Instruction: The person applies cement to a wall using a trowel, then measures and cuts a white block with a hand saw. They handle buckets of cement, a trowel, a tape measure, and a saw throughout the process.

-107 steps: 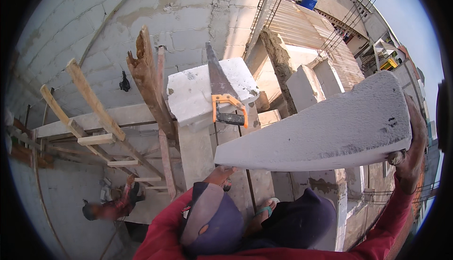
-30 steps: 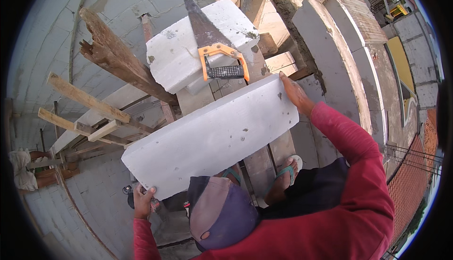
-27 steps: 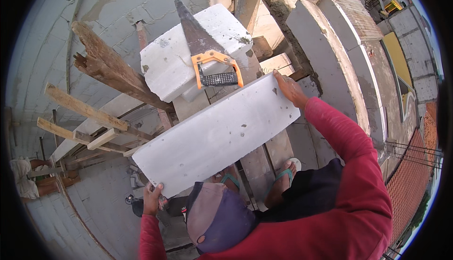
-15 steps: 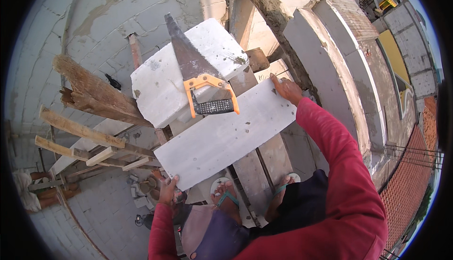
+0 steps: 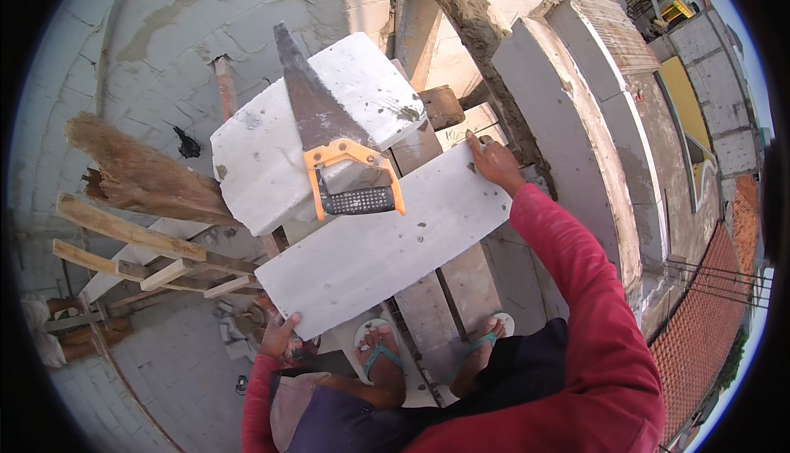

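Fingers of left hand (image 5: 278, 336) and right hand (image 5: 492, 161) grasp opposite ends of the white block (image 5: 387, 243).

Left hand (image 5: 278, 336) low, fingers curled up; right hand (image 5: 492, 162) far forward, arm extended, red-sleeved.

A single head-worn fisheye looks steeply down, close over the white block (image 5: 387, 247); its far rim bends, perhaps blurring edges.

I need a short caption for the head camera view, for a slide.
Both hands, left hand and right hand, grip a long white block beside a handsaw lying on another block.
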`<state>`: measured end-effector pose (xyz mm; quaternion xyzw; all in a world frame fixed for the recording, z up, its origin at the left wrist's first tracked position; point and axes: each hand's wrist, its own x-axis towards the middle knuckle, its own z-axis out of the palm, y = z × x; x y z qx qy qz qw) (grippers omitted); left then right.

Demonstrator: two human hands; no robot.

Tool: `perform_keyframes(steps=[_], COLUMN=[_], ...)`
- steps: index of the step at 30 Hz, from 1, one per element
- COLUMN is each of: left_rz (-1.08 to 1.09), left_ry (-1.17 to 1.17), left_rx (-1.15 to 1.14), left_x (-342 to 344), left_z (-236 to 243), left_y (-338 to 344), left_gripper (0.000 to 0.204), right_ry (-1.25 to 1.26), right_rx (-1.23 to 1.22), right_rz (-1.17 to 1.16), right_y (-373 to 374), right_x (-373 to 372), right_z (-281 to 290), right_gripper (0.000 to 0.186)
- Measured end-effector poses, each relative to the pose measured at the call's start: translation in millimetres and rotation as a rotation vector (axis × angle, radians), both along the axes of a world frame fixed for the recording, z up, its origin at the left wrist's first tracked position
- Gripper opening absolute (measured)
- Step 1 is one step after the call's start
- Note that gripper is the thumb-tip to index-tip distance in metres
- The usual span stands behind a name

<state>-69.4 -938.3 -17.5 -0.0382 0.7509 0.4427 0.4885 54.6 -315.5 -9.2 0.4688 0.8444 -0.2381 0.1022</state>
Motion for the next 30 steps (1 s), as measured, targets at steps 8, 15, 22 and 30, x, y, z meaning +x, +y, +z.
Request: perform_keyframes(steps=[8,15,22,30], left_rz=[0.196,0.181,0.179,0.178], left_ry=[-0.11,-0.109,-0.168,-0.146], left_rx=[0.064,0.023,-0.18,-0.211], left_x=[-3,-11,-24,-25], left_z=[-16,3,1,-12], left_y=[1,44,53,64], left_gripper=[0.051,0.05,0.054,0.06], right_ry=[1.047,1.742,1.897,1.952], right_rx=[-0.713,-1.055,-1.019,-1.028], right_rz=[-0.604,-1.509,-1.37,-1.357], right_y=[92,147,163,187], right_x=[-89,-142,-152,-146], right_z=[-65,-122,-138,-153], right_gripper=[0.048,0.054,0.052,0.048])
